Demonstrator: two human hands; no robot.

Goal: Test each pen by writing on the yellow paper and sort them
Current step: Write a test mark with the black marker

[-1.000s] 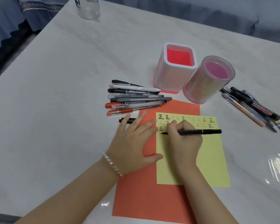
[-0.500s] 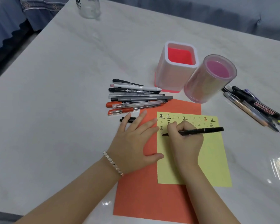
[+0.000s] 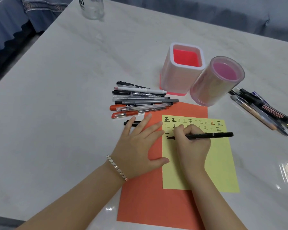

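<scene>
The yellow paper [image 3: 219,163] lies on an orange sheet [image 3: 150,201] and carries rows of small written characters along its top. My right hand [image 3: 192,145] grips a black pen [image 3: 211,135] with its tip touching the paper's left edge, below the written rows. My left hand [image 3: 140,146] lies flat with spread fingers on the orange sheet and the table, beside the paper. A black pen cap [image 3: 132,123] lies under my left fingertips. A pile of several pens [image 3: 140,101] lies left of the holders. Another group of pens [image 3: 263,110], one marked WHITEBOARD, lies at the right.
A square white holder with a red inside [image 3: 183,68] and a round pink holder [image 3: 218,82] stand behind the paper. A clear glass bottle [image 3: 91,7] stands at the table's far edge. The white marble table [image 3: 56,97] drops off at the left and front.
The pen tip has shifted slightly lower on the paper's left edge, starting a fresh mark. My left hand has stayed flat in place.
</scene>
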